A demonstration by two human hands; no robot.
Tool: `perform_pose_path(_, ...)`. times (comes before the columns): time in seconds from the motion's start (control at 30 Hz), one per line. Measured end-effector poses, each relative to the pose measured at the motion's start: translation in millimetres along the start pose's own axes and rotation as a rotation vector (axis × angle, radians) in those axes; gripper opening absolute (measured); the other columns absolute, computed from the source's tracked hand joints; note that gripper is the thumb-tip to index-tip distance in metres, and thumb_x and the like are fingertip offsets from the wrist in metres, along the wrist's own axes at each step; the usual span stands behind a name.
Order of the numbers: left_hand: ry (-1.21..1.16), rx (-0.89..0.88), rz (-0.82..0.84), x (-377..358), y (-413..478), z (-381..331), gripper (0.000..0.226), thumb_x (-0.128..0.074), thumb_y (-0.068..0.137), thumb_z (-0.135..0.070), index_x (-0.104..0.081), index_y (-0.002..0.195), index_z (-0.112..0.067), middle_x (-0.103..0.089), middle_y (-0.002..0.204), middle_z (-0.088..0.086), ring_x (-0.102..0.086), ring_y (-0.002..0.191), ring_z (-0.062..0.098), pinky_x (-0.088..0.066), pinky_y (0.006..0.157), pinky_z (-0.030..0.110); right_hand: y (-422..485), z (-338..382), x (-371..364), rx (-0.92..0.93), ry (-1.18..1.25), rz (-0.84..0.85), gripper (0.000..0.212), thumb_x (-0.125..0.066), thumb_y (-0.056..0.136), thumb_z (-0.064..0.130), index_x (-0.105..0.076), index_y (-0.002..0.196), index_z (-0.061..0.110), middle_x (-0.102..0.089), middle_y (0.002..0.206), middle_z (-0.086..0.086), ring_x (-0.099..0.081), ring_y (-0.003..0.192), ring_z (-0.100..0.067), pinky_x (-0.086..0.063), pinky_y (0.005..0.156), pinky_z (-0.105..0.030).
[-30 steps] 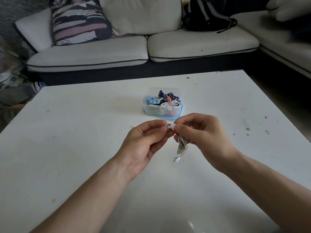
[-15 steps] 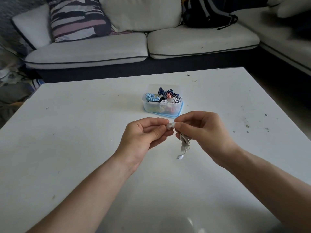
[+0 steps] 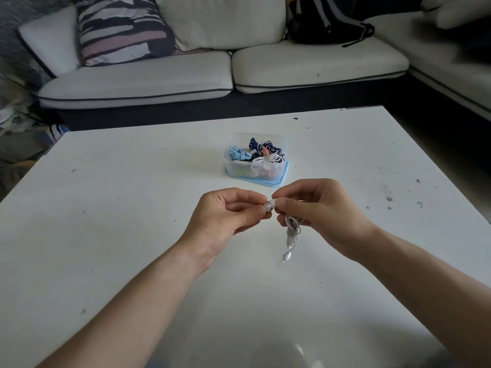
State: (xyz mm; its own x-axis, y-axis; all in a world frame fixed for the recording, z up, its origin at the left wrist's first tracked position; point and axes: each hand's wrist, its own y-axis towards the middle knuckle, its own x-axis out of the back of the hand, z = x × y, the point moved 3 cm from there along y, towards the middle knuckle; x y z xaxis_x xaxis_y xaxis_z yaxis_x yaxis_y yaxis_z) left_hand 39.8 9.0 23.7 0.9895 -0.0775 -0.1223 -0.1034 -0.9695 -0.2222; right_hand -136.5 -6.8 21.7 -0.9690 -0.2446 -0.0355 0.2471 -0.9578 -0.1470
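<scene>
Both hands meet above the middle of the white table (image 3: 106, 235). My left hand (image 3: 225, 216) and my right hand (image 3: 318, 211) each pinch one small white end piece (image 3: 269, 205) of a white cable (image 3: 291, 232) between thumb and fingers. The rest of the cable hangs in a bundle below my right hand, its plug end dangling just above the table. Behind the hands stands a clear plastic box (image 3: 231, 166) on a blue lid, holding several coiled cables in blue, navy, pink and white.
A white sofa (image 3: 186, 81) runs along the far side of the table, with a striped cushion (image 3: 119, 30) and a black bag (image 3: 326, 22) on it. A second sofa section is at the right. Clutter lies on the floor at the left.
Both hands keep their pinch on the cable's end piece and have hardly shifted. The hanging bundle has swung slightly.
</scene>
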Motion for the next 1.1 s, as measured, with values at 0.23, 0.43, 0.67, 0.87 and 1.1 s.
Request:
perform_pose_path(0.23,0.006,0.01,-0.013,-0.9,1.5,3.1,0.029,-0.081,0.053,-0.02,-0.075,0.08,-0.013,-0.075,0.085,0.016,-0.074,0.083,0.025,-0.057,0.075,0.023,-1.1,-1.9,-0.9,-0.048,0.044,0.011,0.004,-0.071,0.086,0.0,-0.073,0.088,0.003,-0.073,0.076,-0.018,-0.07,0.068,-0.026,-0.057,0.067,-0.03)
perform_pose_path(0.43,-0.012,0.018,-0.03,-1.1,2.0,5.3,0.023,-0.08,0.055,-0.016,-0.076,0.078,-0.014,-0.075,0.084,0.017,-0.074,0.082,0.026,-0.057,0.072,0.022,-0.5,-4.0,-1.5,-0.052,0.043,0.007,0.003,-0.072,0.086,0.0,-0.074,0.087,0.002,-0.073,0.079,-0.02,-0.069,0.069,-0.026,-0.058,0.066,-0.03)
perform_pose_path(0.67,-0.009,0.025,-0.01,-1.1,2.9,6.3,0.025,-0.082,0.055,-0.017,-0.075,0.079,-0.013,-0.075,0.083,0.016,-0.074,0.081,0.024,-0.057,0.075,0.023,1.7,-1.5,2.5,-0.056,0.003,0.066,0.003,-0.071,0.086,0.001,-0.074,0.089,0.001,-0.072,0.075,-0.016,-0.069,0.068,-0.025,-0.056,0.065,-0.029)
perform_pose_path(0.87,0.008,0.02,-0.029,1.0,5.2,8.7,0.027,-0.082,0.054,-0.018,-0.074,0.08,-0.013,-0.075,0.083,0.016,-0.074,0.081,0.025,-0.056,0.074,0.023,1.2,-5.3,-0.6,-0.042,0.025,0.044,0.002,-0.072,0.085,0.0,-0.073,0.087,0.0,-0.07,0.075,-0.019,-0.067,0.068,-0.026,-0.057,0.066,-0.03)
perform_pose_path(1.1,0.031,0.001,0.021,3.2,7.5,7.6,0.023,-0.079,0.064,-0.014,-0.072,0.086,-0.009,-0.075,0.084,0.015,-0.073,0.081,0.023,-0.058,0.076,0.025,3.7,-7.2,0.8,-0.096,0.07,0.104,0.006,-0.07,0.087,0.003,-0.072,0.09,-0.001,-0.07,0.077,-0.018,-0.066,0.068,-0.024,-0.058,0.069,-0.032)
